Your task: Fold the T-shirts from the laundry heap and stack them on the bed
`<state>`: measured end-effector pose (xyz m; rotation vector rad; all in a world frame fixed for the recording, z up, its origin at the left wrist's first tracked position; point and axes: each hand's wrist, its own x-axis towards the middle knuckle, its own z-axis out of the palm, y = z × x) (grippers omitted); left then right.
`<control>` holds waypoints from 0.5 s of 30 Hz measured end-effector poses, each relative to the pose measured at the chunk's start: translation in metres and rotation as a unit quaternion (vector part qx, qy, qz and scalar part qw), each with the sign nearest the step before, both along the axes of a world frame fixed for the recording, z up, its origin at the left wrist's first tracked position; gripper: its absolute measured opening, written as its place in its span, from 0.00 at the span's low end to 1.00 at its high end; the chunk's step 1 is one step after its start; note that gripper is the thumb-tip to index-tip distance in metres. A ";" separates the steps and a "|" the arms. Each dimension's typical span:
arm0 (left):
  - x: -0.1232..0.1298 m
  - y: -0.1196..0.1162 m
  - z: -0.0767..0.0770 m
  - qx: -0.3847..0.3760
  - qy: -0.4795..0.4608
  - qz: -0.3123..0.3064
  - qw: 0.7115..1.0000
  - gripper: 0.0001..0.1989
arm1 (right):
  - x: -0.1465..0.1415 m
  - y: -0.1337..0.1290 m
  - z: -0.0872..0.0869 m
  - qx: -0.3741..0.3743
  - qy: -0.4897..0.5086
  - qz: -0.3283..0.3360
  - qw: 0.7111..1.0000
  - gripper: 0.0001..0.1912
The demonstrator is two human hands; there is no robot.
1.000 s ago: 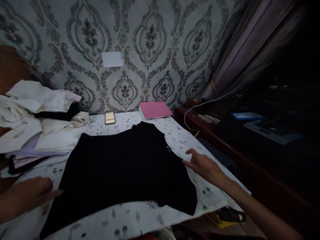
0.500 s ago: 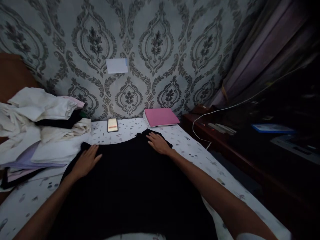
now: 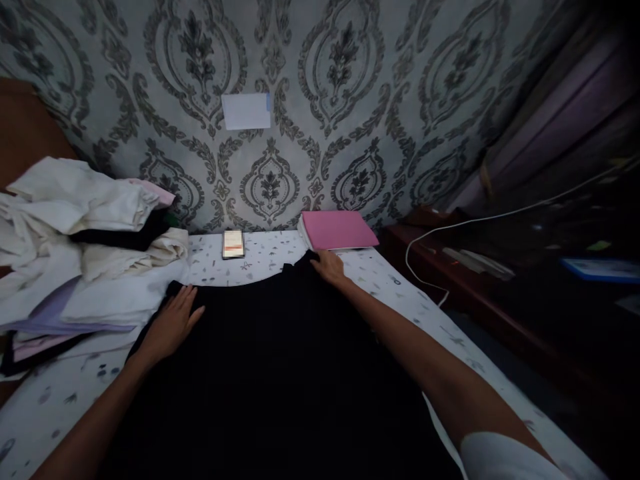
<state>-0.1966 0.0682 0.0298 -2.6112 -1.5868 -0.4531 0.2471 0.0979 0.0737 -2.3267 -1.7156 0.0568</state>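
So the black garment (image 3: 270, 380) is laid out flat across a white printed sheet (image 3: 30, 420), and it takes up most of the space right in front of the person. Left hand (image 3: 173, 323) is resting palm-down on the garment's far left corner, fingers a bit apart and thumb out to the side. Right hand (image 3: 330, 268) is up at its far right corner, looks like it's pinching the edge, thumb on top, though the other fingertips are kinda hidden.

Just past the garment's far edge there's a lit phone (image 3: 233, 245), and beyond its far right corner a pink-covered book (image 3: 340, 230), really close to the right hand. Left of the garment is a messy pile of clothes (image 3: 80, 200), mostly white with some lilac, pink and black. Off to its right, a pale cable (image 3: 480, 219) trails over a dark reddish ledge (image 3: 435, 267).
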 end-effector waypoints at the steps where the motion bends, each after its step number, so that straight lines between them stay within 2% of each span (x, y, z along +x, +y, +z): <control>1: 0.000 0.000 0.000 -0.002 0.001 0.001 1.000 0.31 | 0.002 0.000 -0.001 0.011 -0.004 -0.008 1.000 0.18; 6: 0.003 -0.002 0.002 -0.011 -0.004 0.008 1.000 0.30 | 0.005 0.001 0.001 0.022 -0.009 -0.034 0.999 0.16; 10: 0.006 -0.005 0.007 -0.023 -0.010 0.013 1.000 0.30 | -0.018 -0.011 0.007 0.057 -0.022 -0.032 0.998 0.19; 12: 0.007 -0.006 0.010 -0.028 -0.009 0.013 0.999 0.30 | -0.040 -0.029 0.004 0.095 -0.019 0.053 0.994 0.23; 15: 0.007 -0.006 0.012 -0.034 -0.004 0.011 0.999 0.30 | -0.066 -0.054 -0.008 0.069 0.001 0.285 0.956 0.27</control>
